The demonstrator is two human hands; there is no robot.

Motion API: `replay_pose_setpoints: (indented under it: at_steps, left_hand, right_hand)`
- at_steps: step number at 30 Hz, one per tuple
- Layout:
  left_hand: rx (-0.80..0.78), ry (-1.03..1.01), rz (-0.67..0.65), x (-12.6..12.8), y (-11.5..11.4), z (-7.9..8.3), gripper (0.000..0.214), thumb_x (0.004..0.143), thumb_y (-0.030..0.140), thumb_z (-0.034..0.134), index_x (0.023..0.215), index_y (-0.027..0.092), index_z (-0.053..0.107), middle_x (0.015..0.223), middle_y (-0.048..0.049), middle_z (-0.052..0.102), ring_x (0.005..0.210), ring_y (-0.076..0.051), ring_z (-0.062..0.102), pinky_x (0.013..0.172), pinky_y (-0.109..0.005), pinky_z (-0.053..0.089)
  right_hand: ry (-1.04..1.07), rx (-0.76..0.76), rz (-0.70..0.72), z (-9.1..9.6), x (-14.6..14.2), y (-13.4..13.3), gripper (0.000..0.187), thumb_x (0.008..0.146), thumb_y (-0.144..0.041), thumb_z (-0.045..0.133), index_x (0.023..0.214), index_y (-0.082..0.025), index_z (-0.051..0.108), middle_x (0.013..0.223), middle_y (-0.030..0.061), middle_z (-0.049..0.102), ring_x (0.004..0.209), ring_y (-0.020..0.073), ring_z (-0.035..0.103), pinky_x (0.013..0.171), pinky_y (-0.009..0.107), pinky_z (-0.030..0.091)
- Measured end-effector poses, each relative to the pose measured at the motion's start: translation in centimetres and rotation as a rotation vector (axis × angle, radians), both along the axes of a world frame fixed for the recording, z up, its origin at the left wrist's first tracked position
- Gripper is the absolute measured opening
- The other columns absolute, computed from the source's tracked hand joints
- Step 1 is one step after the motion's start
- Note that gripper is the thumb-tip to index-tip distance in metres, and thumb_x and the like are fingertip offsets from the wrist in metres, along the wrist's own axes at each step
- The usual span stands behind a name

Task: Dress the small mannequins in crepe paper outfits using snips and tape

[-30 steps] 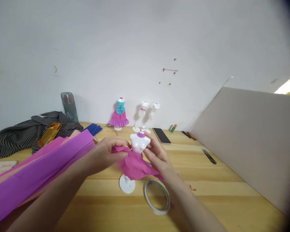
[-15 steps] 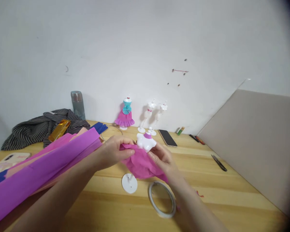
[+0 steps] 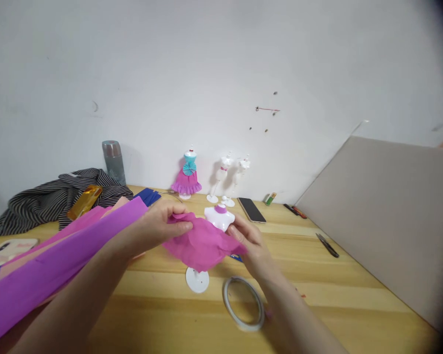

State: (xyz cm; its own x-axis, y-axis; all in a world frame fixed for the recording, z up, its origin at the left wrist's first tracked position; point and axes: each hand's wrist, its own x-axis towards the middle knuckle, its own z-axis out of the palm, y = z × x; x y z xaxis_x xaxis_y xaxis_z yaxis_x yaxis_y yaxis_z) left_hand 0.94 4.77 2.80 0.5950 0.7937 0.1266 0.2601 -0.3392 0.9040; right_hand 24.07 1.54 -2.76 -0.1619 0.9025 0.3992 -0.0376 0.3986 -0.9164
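A sheet of pink crepe paper (image 3: 201, 241) is stretched in front of a small white dress-form mannequin (image 3: 219, 219). My left hand (image 3: 164, 223) pinches the paper's upper left edge between thumb and fingers. At the paper's right end, my right hand (image 3: 249, 238) is closed on it beside the mannequin's shoulder, some fingers hidden behind. A purple band (image 3: 220, 209) circles the mannequin's neck. The form leans, its middle covered by the paper, and its round white base (image 3: 197, 280) shows below. A bit of something blue (image 3: 237, 257) peeks out under the paper by my right hand.
A tape roll (image 3: 243, 303) lies in front. Purple crepe paper (image 3: 70, 260) and a striped cloth (image 3: 62, 196) are at left. Against the wall stand a dressed mannequin (image 3: 186, 179) and two barer ones (image 3: 224, 169). A phone (image 3: 251, 210) and black scissors (image 3: 327, 245) lie right.
The pink paper is now spread wider and flatter across the mannequin's front. My left hand has shifted left with its edge; my right thumb has moved to the paper's right end.
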Motion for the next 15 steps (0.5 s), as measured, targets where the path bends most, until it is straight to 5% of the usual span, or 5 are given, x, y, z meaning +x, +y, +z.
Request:
replay_pose_setpoints:
  at_steps: [9,12,15]
  left_hand:
    - [-0.021,0.088,-0.174,-1.0,-0.5,0.0,0.011,0.075,0.023,0.060,0.080,0.015,0.067,0.080,-0.0029,0.069,0.077,-0.015,0.061,0.072,-0.026,0.047]
    - [0.013,0.052,-0.167,-1.1,-1.0,0.4,0.011,0.078,0.022,0.060,0.080,0.015,0.068,0.080,-0.0040,0.070,0.077,-0.016,0.063,0.071,-0.026,0.048]
    - [0.057,-0.023,-0.182,-1.2,-1.7,0.6,0.013,0.083,0.025,0.060,0.080,0.014,0.067,0.078,-0.0040,0.069,0.073,-0.014,0.062,0.067,-0.024,0.047]
  right_hand:
    - [0.082,0.038,-0.148,0.4,1.6,0.3,0.026,0.086,-0.044,0.065,0.102,-0.026,0.073,0.103,0.0073,0.074,0.095,0.0241,0.068,0.085,0.039,0.052]
    - [0.101,0.219,-0.273,1.7,1.8,-0.6,0.018,0.088,-0.038,0.063,0.086,-0.023,0.073,0.077,0.0046,0.070,0.072,0.0184,0.062,0.068,0.031,0.049]
    - [-0.006,0.430,-0.278,3.3,2.2,-2.7,0.032,0.091,-0.039,0.058,0.065,-0.020,0.063,0.057,0.0011,0.054,0.055,0.0156,0.048,0.054,0.029,0.037]
